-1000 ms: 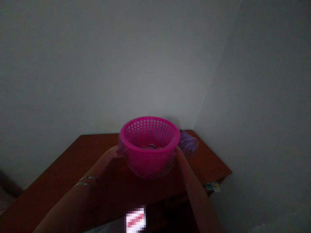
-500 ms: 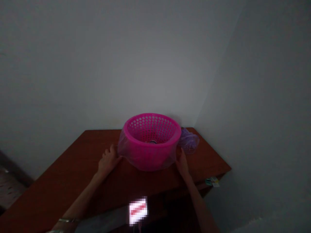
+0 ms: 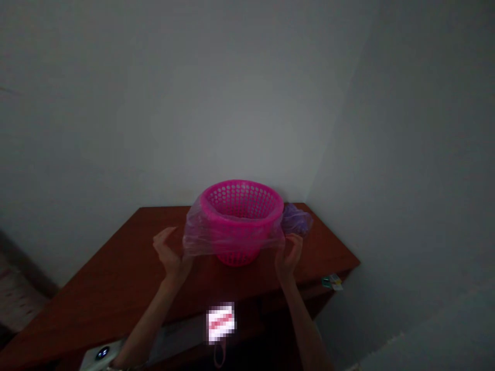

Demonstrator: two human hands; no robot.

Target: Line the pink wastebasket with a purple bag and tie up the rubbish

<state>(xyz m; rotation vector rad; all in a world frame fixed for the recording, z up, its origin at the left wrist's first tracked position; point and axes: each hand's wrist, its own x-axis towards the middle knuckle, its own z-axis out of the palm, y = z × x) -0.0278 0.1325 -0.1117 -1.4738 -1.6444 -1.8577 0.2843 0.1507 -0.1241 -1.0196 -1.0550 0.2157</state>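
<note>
A pink perforated plastic basket [image 3: 242, 257] stands upright on the brown table. A thin see-through plastic bag [image 3: 242, 239] is drawn around its outside, below the rim, and its lower edge stretches across the front with the basket's base showing beneath. At the left corner of the bag, my left hand [image 3: 172, 257] has its thumb side hooked in the film, its other fingers raised and apart. My right hand [image 3: 288, 257] is at the right corner, thumb and bent fingers at the film's edge.
Behind the basket's right side lies a bunched purple plastic bundle [image 3: 296, 220]. The table [image 3: 116, 273] backs onto a grey wall. Small stickers or packets [image 3: 331, 282] sit at its right front edge. A bright pixelated patch [image 3: 220, 323] and a white device [image 3: 101, 354] appear at the bottom.
Both hands have turned with fingers raised. The bag's edge has moved up the basket and is stretched toward me, uncovering the basket's lower part. A white device has come into view bottom left.
</note>
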